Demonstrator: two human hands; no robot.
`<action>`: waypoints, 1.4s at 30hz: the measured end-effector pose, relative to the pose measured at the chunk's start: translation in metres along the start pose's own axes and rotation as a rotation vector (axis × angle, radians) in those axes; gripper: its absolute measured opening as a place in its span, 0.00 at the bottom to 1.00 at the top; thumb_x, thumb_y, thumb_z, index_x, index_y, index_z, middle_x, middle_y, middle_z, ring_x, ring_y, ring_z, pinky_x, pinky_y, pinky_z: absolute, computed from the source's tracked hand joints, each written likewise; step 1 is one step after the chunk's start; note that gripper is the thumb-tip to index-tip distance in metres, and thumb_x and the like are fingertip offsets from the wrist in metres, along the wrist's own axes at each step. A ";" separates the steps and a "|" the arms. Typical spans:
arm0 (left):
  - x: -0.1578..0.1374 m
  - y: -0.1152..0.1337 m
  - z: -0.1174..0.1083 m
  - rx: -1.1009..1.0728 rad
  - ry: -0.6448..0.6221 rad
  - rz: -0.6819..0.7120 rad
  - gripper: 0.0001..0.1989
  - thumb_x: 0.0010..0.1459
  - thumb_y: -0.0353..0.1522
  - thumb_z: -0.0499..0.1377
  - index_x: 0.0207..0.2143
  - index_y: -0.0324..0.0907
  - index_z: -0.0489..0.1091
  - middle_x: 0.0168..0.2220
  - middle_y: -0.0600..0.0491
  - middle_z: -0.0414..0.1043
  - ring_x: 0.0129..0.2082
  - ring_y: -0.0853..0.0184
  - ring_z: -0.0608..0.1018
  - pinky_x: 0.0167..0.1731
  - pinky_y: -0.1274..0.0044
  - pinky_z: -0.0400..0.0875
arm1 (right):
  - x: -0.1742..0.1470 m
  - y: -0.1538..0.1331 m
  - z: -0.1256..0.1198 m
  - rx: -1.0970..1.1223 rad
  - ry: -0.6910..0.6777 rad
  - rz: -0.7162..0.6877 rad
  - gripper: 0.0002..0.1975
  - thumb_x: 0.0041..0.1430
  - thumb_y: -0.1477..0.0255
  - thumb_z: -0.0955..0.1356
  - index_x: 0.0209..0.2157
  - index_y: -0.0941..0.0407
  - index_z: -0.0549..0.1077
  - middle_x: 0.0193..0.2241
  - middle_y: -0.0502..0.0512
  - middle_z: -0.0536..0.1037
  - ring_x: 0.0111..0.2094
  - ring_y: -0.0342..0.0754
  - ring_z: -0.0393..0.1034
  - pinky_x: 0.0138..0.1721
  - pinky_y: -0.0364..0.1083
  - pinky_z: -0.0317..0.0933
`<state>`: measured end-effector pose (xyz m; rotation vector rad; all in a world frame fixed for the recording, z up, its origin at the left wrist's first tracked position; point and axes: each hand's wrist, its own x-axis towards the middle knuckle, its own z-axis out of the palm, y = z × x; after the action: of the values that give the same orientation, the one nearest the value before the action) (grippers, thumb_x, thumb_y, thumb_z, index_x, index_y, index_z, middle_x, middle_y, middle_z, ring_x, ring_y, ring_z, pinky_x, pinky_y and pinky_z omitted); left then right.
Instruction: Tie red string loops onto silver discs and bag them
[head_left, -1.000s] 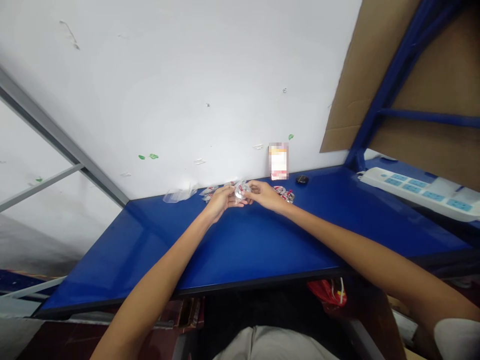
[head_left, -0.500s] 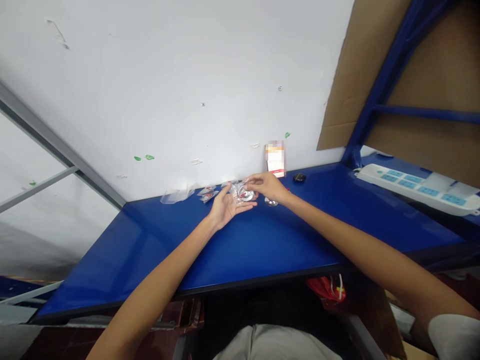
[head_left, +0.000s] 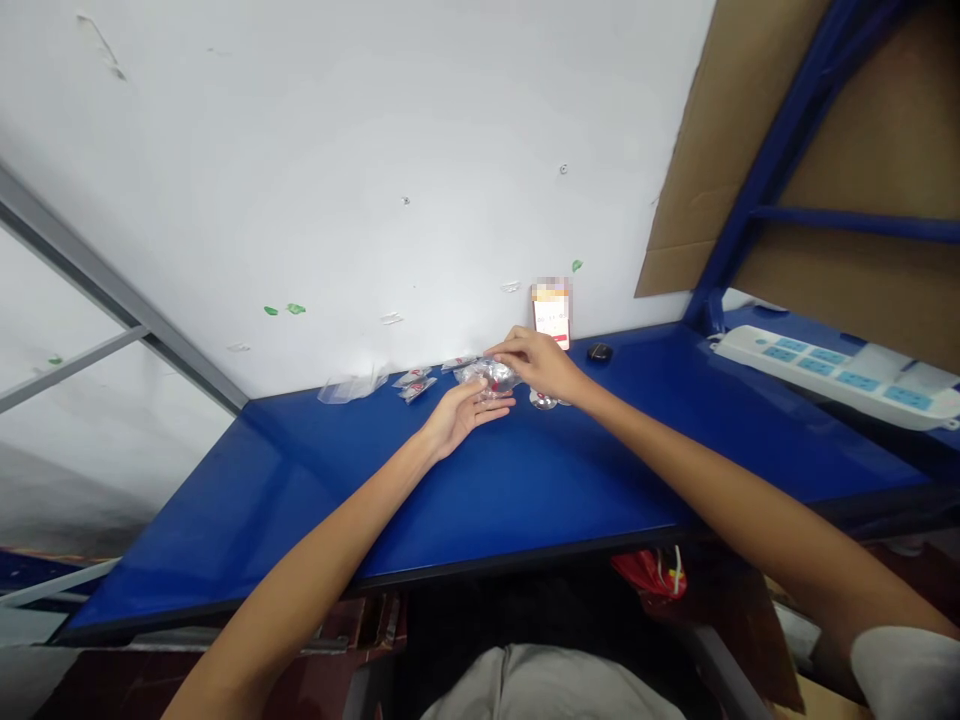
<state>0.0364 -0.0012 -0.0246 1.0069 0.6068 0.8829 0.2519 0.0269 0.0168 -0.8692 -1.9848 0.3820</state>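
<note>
A small clear plastic bag [head_left: 491, 374] with a shiny round metal piece and a bit of red in it is held above the blue table. My left hand [head_left: 459, 415] grips it from below, thumb on top and fingers stretched underneath. At the bag's upper right edge, my right hand [head_left: 536, 362] pinches the plastic with thumb and fingertips. Just under the right hand, another shiny round metal piece [head_left: 543, 400] lies on the table, partly covered. Left of my hands are small filled bags [head_left: 415, 385] and flat clear plastic bags [head_left: 352, 384].
A lit phone [head_left: 553, 318] leans on the white wall behind my right hand. Beside it lies a small black object [head_left: 600, 352]. A white power strip [head_left: 832, 375] is at the right, near a blue metal frame [head_left: 780, 150]. The blue table [head_left: 510, 510] ends in a dark front edge.
The bag has tilted between my hands, and my left thumb now presses on its top. My right hand has shifted slightly up along the bag's edge.
</note>
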 end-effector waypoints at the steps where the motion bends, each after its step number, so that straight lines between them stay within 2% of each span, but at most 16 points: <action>1: 0.000 -0.001 0.000 0.009 0.004 0.008 0.18 0.68 0.38 0.65 0.55 0.35 0.77 0.56 0.33 0.81 0.58 0.46 0.83 0.66 0.56 0.72 | -0.001 -0.001 0.001 -0.017 0.018 -0.028 0.13 0.73 0.68 0.69 0.48 0.51 0.87 0.37 0.56 0.78 0.38 0.51 0.74 0.41 0.50 0.67; 5: 0.002 -0.003 -0.002 0.037 -0.008 -0.009 0.15 0.66 0.36 0.68 0.50 0.35 0.78 0.54 0.33 0.82 0.56 0.47 0.85 0.64 0.57 0.74 | -0.002 -0.006 0.004 0.006 0.065 -0.063 0.12 0.74 0.67 0.69 0.48 0.50 0.87 0.38 0.56 0.77 0.39 0.51 0.74 0.42 0.50 0.68; 10: 0.003 -0.005 -0.005 0.016 0.018 0.024 0.12 0.68 0.35 0.66 0.47 0.35 0.77 0.50 0.34 0.84 0.51 0.50 0.87 0.59 0.61 0.78 | 0.001 -0.009 -0.003 0.193 0.102 0.120 0.14 0.72 0.60 0.70 0.48 0.51 0.86 0.40 0.56 0.76 0.33 0.48 0.72 0.37 0.49 0.70; 16: 0.007 -0.002 -0.009 0.046 0.139 0.074 0.12 0.67 0.33 0.67 0.48 0.34 0.77 0.46 0.37 0.85 0.41 0.58 0.88 0.46 0.71 0.83 | 0.008 0.004 -0.012 0.345 0.220 0.265 0.21 0.66 0.52 0.73 0.45 0.54 0.85 0.40 0.57 0.81 0.32 0.48 0.73 0.35 0.48 0.71; 19: 0.009 0.003 -0.016 0.082 0.175 0.069 0.12 0.67 0.34 0.66 0.47 0.34 0.75 0.46 0.36 0.85 0.38 0.58 0.88 0.44 0.70 0.84 | 0.009 0.013 -0.015 0.381 0.326 0.310 0.20 0.65 0.53 0.73 0.45 0.55 0.84 0.44 0.58 0.82 0.30 0.47 0.74 0.33 0.47 0.72; 22: 0.009 0.012 -0.023 0.132 0.205 0.098 0.10 0.66 0.34 0.62 0.44 0.35 0.74 0.46 0.35 0.84 0.38 0.56 0.88 0.45 0.67 0.84 | 0.011 0.019 -0.017 0.390 0.390 0.338 0.16 0.66 0.59 0.72 0.43 0.56 0.83 0.45 0.59 0.83 0.30 0.46 0.75 0.33 0.47 0.73; 28: 0.004 0.036 -0.029 0.244 0.357 0.277 0.09 0.61 0.32 0.62 0.42 0.38 0.70 0.40 0.42 0.83 0.34 0.60 0.87 0.39 0.70 0.83 | 0.009 0.026 -0.009 0.471 0.264 0.412 0.11 0.64 0.64 0.73 0.40 0.57 0.83 0.47 0.60 0.84 0.31 0.46 0.77 0.35 0.47 0.77; 32: 0.002 0.042 -0.032 0.288 0.411 0.198 0.14 0.60 0.38 0.67 0.44 0.41 0.72 0.31 0.51 0.78 0.24 0.68 0.80 0.25 0.77 0.77 | 0.005 0.025 0.001 0.569 0.207 0.426 0.13 0.64 0.61 0.75 0.43 0.57 0.83 0.45 0.59 0.84 0.31 0.46 0.79 0.34 0.46 0.77; 36: 0.000 0.036 -0.028 0.384 0.295 0.098 0.22 0.59 0.47 0.72 0.47 0.44 0.73 0.28 0.54 0.75 0.20 0.70 0.75 0.20 0.80 0.69 | 0.003 0.018 0.007 0.612 0.189 0.420 0.15 0.64 0.59 0.76 0.44 0.55 0.83 0.45 0.58 0.85 0.31 0.45 0.79 0.34 0.45 0.77; 39: 0.000 0.035 -0.023 0.475 0.210 0.120 0.20 0.61 0.49 0.70 0.39 0.42 0.74 0.23 0.54 0.72 0.17 0.71 0.70 0.16 0.81 0.64 | 0.002 0.010 0.007 0.621 0.118 0.459 0.14 0.65 0.59 0.76 0.44 0.54 0.83 0.46 0.57 0.85 0.33 0.46 0.80 0.36 0.45 0.78; 42: -0.001 0.050 -0.028 0.526 0.228 0.160 0.18 0.61 0.46 0.69 0.34 0.41 0.72 0.21 0.54 0.70 0.16 0.72 0.67 0.14 0.80 0.61 | 0.002 0.004 0.006 0.678 0.030 0.488 0.13 0.68 0.60 0.74 0.47 0.54 0.81 0.48 0.59 0.85 0.35 0.48 0.81 0.37 0.47 0.79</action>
<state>-0.0031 0.0239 0.0081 1.4528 0.9951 1.0119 0.2481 0.0311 0.0125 -0.8806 -1.4329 1.2267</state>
